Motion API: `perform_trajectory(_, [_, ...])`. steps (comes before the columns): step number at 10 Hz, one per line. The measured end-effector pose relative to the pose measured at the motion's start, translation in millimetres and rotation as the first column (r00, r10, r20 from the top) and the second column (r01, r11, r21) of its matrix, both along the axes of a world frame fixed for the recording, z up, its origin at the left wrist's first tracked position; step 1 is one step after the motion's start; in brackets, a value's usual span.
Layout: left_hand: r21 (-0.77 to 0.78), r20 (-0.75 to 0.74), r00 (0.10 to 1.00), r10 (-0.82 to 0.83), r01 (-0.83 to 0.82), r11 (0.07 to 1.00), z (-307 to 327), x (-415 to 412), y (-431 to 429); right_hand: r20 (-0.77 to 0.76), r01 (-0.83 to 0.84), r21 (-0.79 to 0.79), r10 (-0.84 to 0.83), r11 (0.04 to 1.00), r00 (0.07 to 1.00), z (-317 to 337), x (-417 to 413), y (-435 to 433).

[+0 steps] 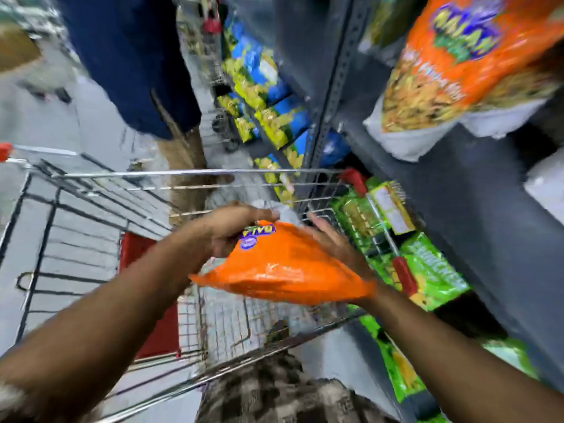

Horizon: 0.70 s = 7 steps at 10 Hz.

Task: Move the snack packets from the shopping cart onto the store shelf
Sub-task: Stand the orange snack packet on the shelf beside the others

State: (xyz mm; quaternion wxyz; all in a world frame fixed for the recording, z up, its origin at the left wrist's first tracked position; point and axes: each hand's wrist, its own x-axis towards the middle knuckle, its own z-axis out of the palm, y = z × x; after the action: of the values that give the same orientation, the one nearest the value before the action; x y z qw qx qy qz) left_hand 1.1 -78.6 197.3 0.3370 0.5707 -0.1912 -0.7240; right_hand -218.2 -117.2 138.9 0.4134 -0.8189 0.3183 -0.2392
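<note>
Left hand [232, 230] grip pinching orange packet [283, 267], right hand [334, 244] flat against it, wire trolley [198, 171] beneath, green packets [433, 270] beside

dark shelf [457, 190], orange snack bags [457, 62], green packets [433, 270]

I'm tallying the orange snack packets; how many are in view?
2. The held packet is over the cart, between left hand and right hand; the shelf packet lies upper right. More may be hidden.
</note>
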Motion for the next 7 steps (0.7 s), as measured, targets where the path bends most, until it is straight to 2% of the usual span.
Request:
perform_trajectory(1, [-0.07, 0.047, 0.998, -0.048, 0.051, 0.996, 39.0, -32.2, -11.5, 0.614, 0.646, 0.426, -0.727, 0.634, 0.309, 16.5, -14.8, 17.5])
perform_trajectory(2, [-0.408, 0.473, 0.875, 0.104, 0.113, 0.906, 69.0, -79.9, -14.8, 0.594, 0.411, 0.661, -0.773, 0.627, 0.224, 53.7, -52.6, 44.0])
perform_trajectory(3, [-0.639, 0.557, 0.795, 0.241, 0.224, 0.736, 87.2, -122.7, -18.1, 0.62, 0.302, 0.393, -0.493, 0.869, 0.611, 87.1, -89.9, 39.4])
perform_trajectory(4, [-0.743, 0.331, 0.941, -0.065, 0.303, 0.596, 93.0, -198.9, -36.9, 0.656, 0.521, 0.244, -0.535, 0.818, 0.532, 111.6, -147.3, 33.9])
perform_trajectory(5, [-0.745, 0.329, 0.942, -0.06, 0.298, 0.597, 76.9, -241.0, -53.3, 0.673, 0.606, 0.254, -0.587, 0.754, 0.449, 115.7, -175.5, 30.3])
perform_trajectory(6, [-0.808, 0.299, 0.953, 0.055, 0.222, 0.545, 57.1, -290.8, -62.9, 0.62, 0.681, 0.257, -0.658, 0.686, 0.428, 108.2, -212.0, 24.3])
perform_trajectory(7, [-0.831, 0.246, 0.958, 0.146, 0.131, 0.541, 52.9, -311.3, -75.0, 0.556, 0.739, 0.224, -0.706, 0.635, 0.438, 104.7, -225.5, 14.2])
